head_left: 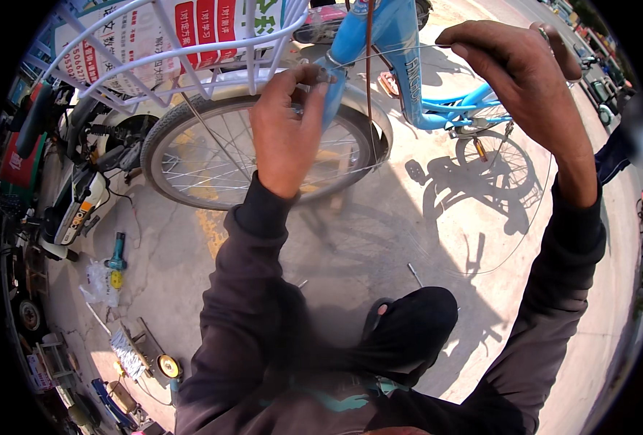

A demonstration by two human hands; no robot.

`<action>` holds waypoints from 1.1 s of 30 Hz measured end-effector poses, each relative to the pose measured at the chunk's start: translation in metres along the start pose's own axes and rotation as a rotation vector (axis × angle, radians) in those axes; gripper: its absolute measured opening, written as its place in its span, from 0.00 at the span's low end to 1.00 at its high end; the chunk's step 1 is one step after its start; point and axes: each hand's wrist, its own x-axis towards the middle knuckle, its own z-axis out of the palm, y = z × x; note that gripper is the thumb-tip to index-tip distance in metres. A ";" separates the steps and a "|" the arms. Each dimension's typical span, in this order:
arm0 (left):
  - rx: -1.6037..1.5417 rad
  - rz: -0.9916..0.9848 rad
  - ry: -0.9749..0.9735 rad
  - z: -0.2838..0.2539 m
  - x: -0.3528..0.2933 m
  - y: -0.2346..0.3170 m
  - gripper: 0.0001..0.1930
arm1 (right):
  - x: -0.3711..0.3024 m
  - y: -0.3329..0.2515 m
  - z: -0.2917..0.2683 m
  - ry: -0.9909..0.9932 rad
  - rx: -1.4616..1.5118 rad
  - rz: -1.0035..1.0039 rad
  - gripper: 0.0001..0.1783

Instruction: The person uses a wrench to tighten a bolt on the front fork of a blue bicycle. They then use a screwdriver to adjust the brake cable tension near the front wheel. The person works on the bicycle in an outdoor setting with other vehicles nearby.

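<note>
A blue bicycle (pixel 408 69) stands in front of me, its front wheel (pixel 213 192) toward the left and a white basket (pixel 169 51) above that wheel. My left hand (pixel 287 134) is closed in a pinch beside the frame's front tube, on one end of a thin wire (pixel 401 51). The wire runs almost straight across to my right hand (pixel 521 83), raised higher on the right with thumb and fingers pressed together on it. From there a long loop of wire hangs toward the ground. A reddish-brown cable (pixel 370 72) passes vertically between my hands.
On the concrete at left lie a teal power tool (pixel 117 250), a plastic bag (pixel 99 284) and a yellow disc-shaped tool (pixel 168 366). A parked scooter (pixel 79 206) stands farther left. A small metal rod (pixel 415 275) lies near my knee (pixel 426 319).
</note>
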 end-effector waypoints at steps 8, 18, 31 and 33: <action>-0.099 0.018 0.051 0.004 0.001 -0.004 0.08 | 0.006 -0.002 0.000 0.030 -0.030 -0.011 0.11; -0.198 -0.026 0.026 0.004 0.002 -0.009 0.10 | 0.003 0.001 -0.013 0.008 -0.047 0.018 0.12; -0.246 -0.041 0.003 0.002 0.003 -0.007 0.10 | 0.013 0.002 0.004 -0.009 0.006 -0.071 0.11; -0.224 -0.028 -0.006 0.003 0.003 -0.007 0.10 | 0.020 -0.002 0.003 -0.013 -0.034 -0.082 0.10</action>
